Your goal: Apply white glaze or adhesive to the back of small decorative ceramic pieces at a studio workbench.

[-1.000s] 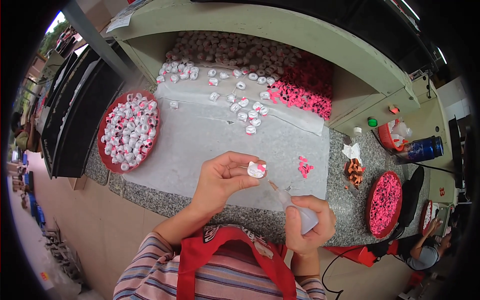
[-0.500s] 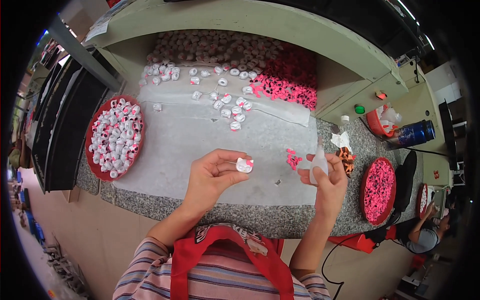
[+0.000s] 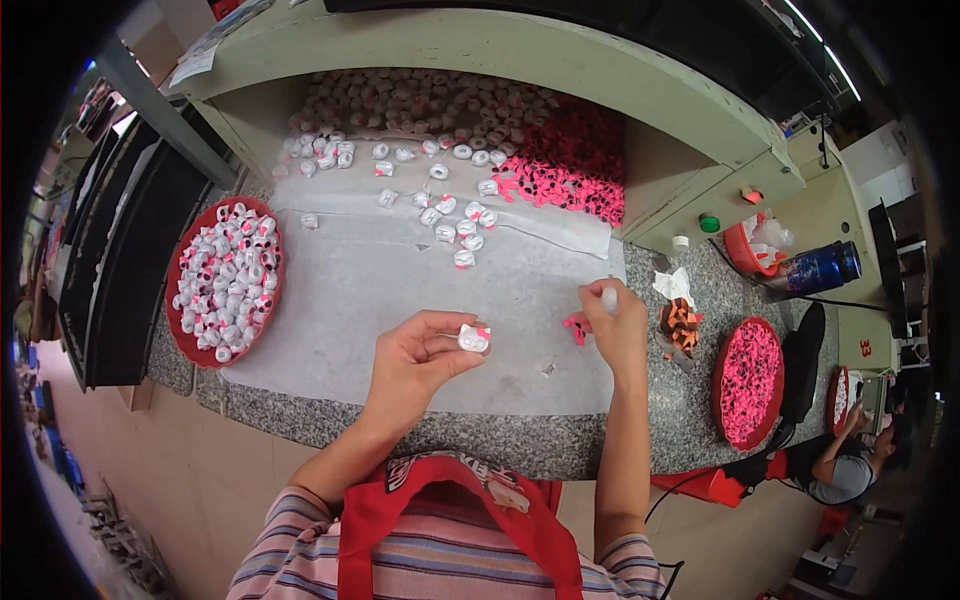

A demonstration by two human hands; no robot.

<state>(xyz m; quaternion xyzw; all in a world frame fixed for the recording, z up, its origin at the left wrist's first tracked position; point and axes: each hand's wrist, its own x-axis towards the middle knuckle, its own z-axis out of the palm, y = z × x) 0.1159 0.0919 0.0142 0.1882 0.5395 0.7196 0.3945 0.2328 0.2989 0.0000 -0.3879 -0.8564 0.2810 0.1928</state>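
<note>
My left hand [image 3: 420, 370] pinches a small white cat-head piece with a pink mark [image 3: 473, 338] above the paper sheet [image 3: 400, 295]. My right hand [image 3: 610, 325] is closed round a translucent squeeze bottle [image 3: 608, 298], mostly hidden by the fingers, with the fingertips at a small pile of pink pieces [image 3: 575, 328], partly covered by the hand. Several loose white pieces [image 3: 463, 258] lie farther back on the sheet.
A red tray of white pieces [image 3: 222, 280] stands left, beside black racks [image 3: 110, 250]. Heaps of pink pieces [image 3: 560, 180] fill the shelf's back right. Right are orange scraps [image 3: 680, 330], a pink-filled tray [image 3: 750, 380] and a blue bottle [image 3: 815, 265]. A co-worker [image 3: 850, 460] is at far right.
My right hand has moved forward with the squeeze bottle, away from the piece, onto the pink pile, turning the nozzle out of sight. My left hand has shifted slightly left, still holding the piece.
</note>
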